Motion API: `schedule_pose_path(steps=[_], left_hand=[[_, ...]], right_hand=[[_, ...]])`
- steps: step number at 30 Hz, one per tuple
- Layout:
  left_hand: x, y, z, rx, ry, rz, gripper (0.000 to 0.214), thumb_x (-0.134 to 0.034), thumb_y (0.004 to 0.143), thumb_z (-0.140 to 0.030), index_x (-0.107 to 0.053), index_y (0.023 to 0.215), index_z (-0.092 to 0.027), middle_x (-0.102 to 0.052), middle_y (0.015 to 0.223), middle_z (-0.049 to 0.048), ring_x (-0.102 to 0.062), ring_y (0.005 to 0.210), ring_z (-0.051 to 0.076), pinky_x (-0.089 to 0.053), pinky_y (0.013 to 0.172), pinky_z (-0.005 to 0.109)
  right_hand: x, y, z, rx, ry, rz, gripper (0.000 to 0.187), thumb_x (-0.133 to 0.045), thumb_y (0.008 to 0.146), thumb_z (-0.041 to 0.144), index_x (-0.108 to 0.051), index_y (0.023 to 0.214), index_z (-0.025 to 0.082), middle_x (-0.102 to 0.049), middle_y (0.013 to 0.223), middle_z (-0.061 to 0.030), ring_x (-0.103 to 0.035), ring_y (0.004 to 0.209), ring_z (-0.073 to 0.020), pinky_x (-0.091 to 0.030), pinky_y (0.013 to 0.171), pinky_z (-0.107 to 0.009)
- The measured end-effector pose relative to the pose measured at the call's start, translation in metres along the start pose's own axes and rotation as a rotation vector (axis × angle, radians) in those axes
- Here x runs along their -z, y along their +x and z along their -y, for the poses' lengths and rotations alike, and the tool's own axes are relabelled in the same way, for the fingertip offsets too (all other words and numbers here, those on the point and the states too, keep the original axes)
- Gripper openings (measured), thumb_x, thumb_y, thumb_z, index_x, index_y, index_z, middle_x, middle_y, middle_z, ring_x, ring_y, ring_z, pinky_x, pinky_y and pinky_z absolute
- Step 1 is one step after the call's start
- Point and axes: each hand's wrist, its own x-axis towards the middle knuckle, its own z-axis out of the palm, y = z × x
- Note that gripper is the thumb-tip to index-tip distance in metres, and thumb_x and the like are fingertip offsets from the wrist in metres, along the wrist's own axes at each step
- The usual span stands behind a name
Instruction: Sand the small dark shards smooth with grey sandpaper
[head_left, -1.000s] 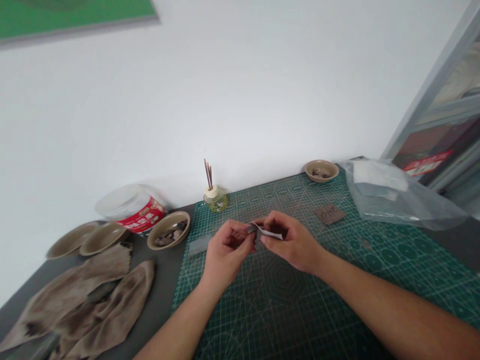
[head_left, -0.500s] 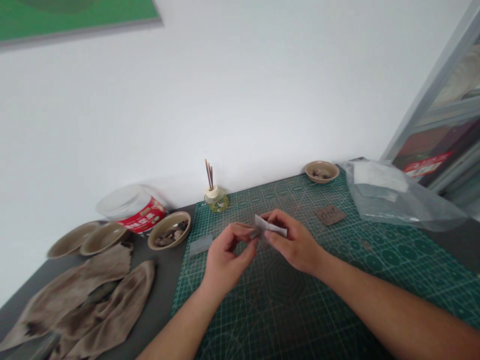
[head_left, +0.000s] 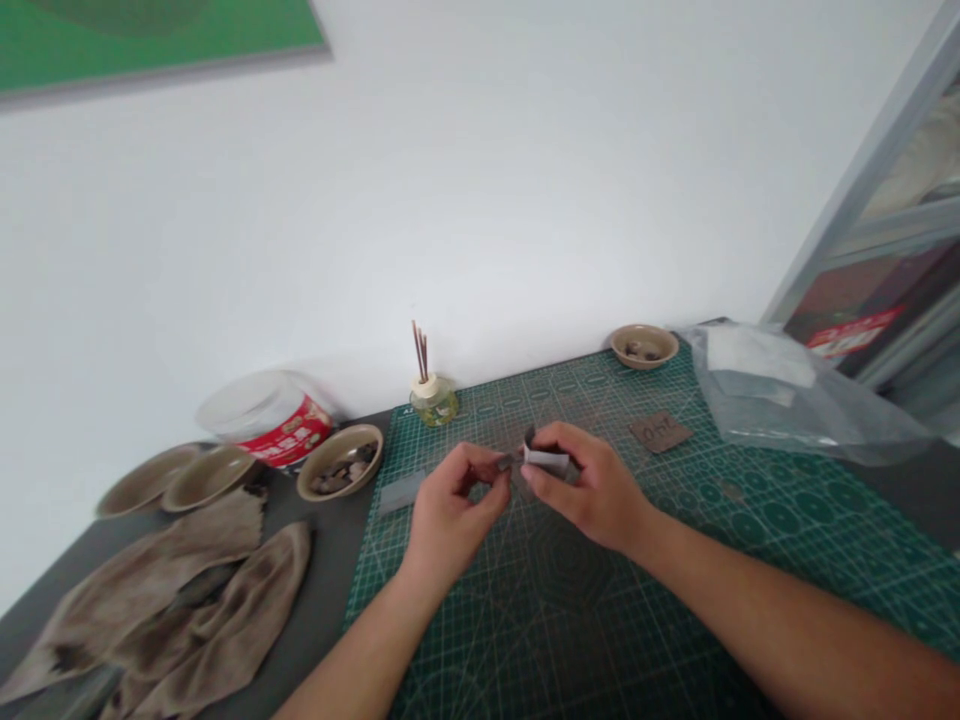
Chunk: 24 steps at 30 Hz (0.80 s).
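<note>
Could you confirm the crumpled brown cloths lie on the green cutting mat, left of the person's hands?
No: in the head view the crumpled brown cloths lie on the dark grey table, beside the green cutting mat, left of the left hand and right hand.

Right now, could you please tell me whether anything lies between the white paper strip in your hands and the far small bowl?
Only the fingers of your right hand, curled just beyond the white paper strip. Past them lies green cutting mat up to the small bowl; the brown tag sits off to the right.
</note>
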Motion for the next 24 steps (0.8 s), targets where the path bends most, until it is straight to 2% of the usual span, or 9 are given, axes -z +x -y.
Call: schedule_pose_path(steps=[2, 5, 8, 10, 13, 17, 24], left_hand=[[0.0, 0.0, 0.001, 0.017, 0.059, 0.009, 0.006, -0.066, 0.076, -0.018, -0.062, 0.081, -0.018, -0.063, 0.073, -0.0002, -0.059, 0.067, 0.013, -0.049, 0.064, 0.023], [-0.001, 0.0, -0.001, 0.025, 0.106, 0.0, 0.006, -0.067, 0.073, -0.017, -0.062, 0.076, -0.018, -0.062, 0.068, -0.0013, -0.058, 0.064, 0.013, -0.048, 0.061, 0.022], [0.0, -0.001, -0.004, 0.028, 0.112, -0.028, 0.007, -0.068, 0.072, -0.016, -0.06, 0.073, -0.018, -0.062, 0.067, -0.0018, -0.059, 0.063, 0.012, -0.048, 0.06, 0.021], [-0.001, -0.001, -0.005, 0.028, 0.111, -0.039, 0.008, -0.068, 0.072, -0.016, -0.061, 0.074, -0.017, -0.062, 0.068, -0.002, -0.058, 0.063, 0.012, -0.047, 0.06, 0.021], [-0.001, -0.001, -0.005, 0.028, 0.089, -0.056, 0.008, -0.069, 0.074, -0.018, -0.061, 0.075, -0.017, -0.061, 0.067, -0.0024, -0.057, 0.063, 0.012, -0.048, 0.06, 0.021], [-0.002, -0.002, -0.007, 0.031, 0.055, -0.094, 0.009, -0.068, 0.075, -0.018, -0.061, 0.08, -0.017, -0.059, 0.068, -0.0033, -0.056, 0.063, 0.011, -0.048, 0.06, 0.02], [-0.003, -0.003, -0.009, 0.051, 0.051, -0.054, 0.01, -0.068, 0.076, -0.017, -0.062, 0.084, -0.017, -0.062, 0.071, -0.0026, -0.057, 0.065, 0.011, -0.047, 0.061, 0.02]], right_hand=[[-0.002, -0.002, 0.001, 0.079, -0.111, 0.006, 0.016, -0.064, 0.082, 0.022, -0.063, 0.097, 0.022, -0.068, 0.09, -0.002, -0.064, 0.081, -0.0163, -0.05, 0.076, -0.027], [-0.006, -0.005, 0.0, 0.196, -0.207, 0.02, 0.027, -0.063, 0.081, 0.019, -0.064, 0.107, 0.024, -0.07, 0.108, -0.0041, -0.066, 0.099, -0.0185, -0.051, 0.089, -0.031], [-0.005, -0.006, -0.004, 0.294, -0.317, 0.021, 0.031, -0.062, 0.084, 0.021, -0.064, 0.115, 0.024, -0.065, 0.126, -0.007, -0.061, 0.114, -0.0204, -0.047, 0.099, -0.036], [-0.002, -0.006, -0.007, 0.348, -0.397, 0.047, 0.035, -0.061, 0.086, 0.023, -0.063, 0.121, 0.024, -0.062, 0.13, -0.0069, -0.059, 0.119, -0.022, -0.045, 0.102, -0.04], [0.001, -0.006, -0.008, 0.376, -0.481, 0.1, 0.04, -0.058, 0.09, 0.023, -0.057, 0.13, 0.024, -0.062, 0.131, -0.0054, -0.057, 0.121, -0.0233, -0.044, 0.105, -0.043], [0.0, -0.007, -0.006, 0.404, -0.515, 0.133, 0.045, -0.051, 0.093, 0.018, -0.049, 0.138, 0.02, -0.057, 0.136, -0.006, -0.054, 0.125, -0.021, -0.045, 0.105, -0.04], [-0.003, -0.008, -0.004, 0.404, -0.504, 0.104, 0.045, -0.049, 0.094, 0.015, -0.049, 0.139, 0.018, -0.057, 0.136, -0.0067, -0.055, 0.124, -0.0163, -0.044, 0.107, -0.032]])
